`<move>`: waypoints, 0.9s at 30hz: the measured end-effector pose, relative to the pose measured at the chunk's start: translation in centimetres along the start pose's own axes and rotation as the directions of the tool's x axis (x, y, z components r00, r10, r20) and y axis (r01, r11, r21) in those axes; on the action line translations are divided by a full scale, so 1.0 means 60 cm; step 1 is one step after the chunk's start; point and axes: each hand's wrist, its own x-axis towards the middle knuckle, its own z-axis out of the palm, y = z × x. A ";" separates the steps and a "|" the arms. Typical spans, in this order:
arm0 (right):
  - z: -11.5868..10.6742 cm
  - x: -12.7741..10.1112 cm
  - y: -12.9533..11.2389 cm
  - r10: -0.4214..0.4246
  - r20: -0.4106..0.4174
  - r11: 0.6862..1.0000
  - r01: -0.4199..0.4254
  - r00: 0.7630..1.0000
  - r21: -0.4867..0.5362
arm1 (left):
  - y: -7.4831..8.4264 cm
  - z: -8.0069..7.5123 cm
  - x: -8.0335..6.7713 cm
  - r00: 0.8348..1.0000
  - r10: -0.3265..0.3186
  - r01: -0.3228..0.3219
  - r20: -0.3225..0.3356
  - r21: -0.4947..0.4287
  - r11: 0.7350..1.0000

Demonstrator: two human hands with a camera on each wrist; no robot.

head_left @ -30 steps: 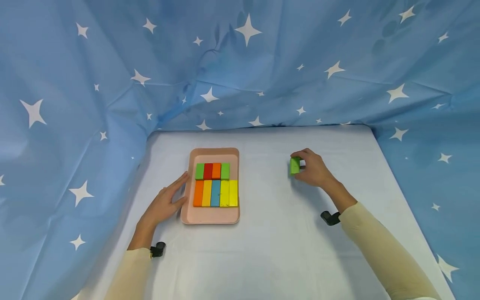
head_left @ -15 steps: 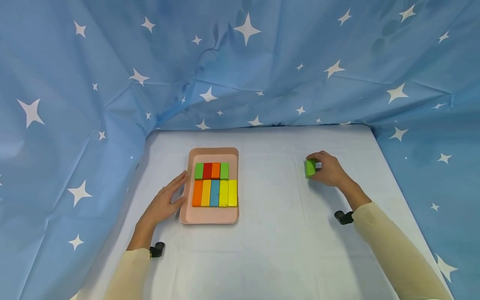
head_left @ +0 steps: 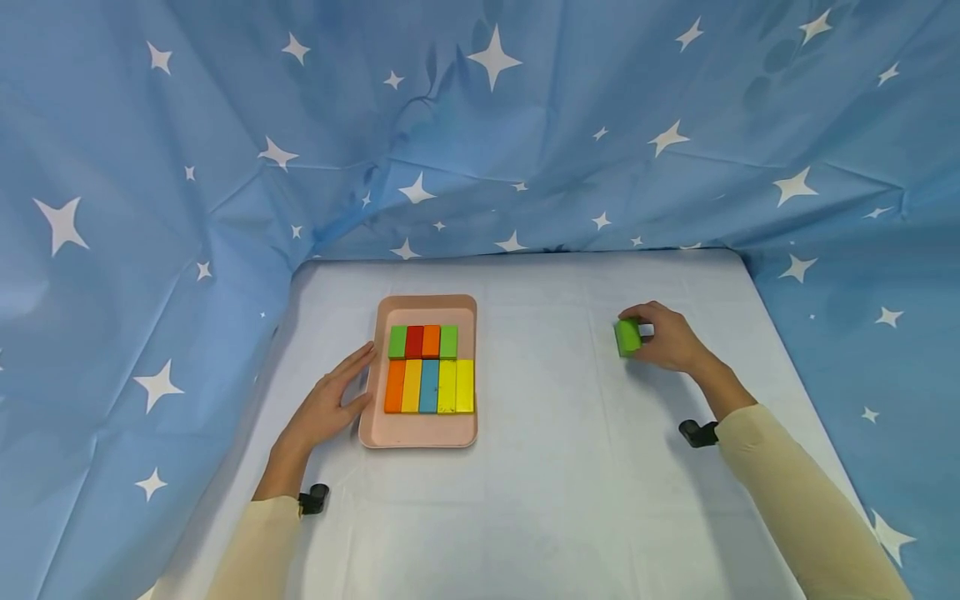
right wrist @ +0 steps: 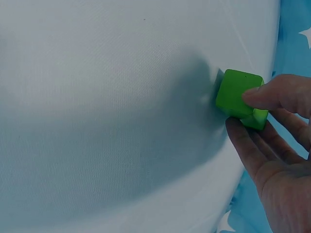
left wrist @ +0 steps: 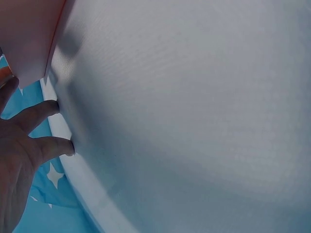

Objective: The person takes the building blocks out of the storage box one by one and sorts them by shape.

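While the right hand (head_left: 667,337) pinches a small green wooden block (head_left: 627,337) above the white bench (head_left: 555,467), its grip is clenched on it. Flat and released, the left hand (head_left: 330,400) steadies the pink plastic tray (head_left: 417,437).

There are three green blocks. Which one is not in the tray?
The green block pinched in the right hand, out on the white table. The other two green blocks lie in the pink tray, at the ends of its back row.
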 end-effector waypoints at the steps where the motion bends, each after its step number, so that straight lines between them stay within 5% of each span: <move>1: 0.000 0.000 0.001 0.000 0.003 1.000 0.000 1.000 0.003 | 0.000 0.000 0.000 1.000 -0.001 0.001 -0.001 0.001 1.000; 27: -0.002 0.008 -0.012 -0.015 0.007 1.000 0.015 1.000 -0.018 | -0.008 0.001 0.001 1.000 -0.027 0.027 0.000 0.017 0.999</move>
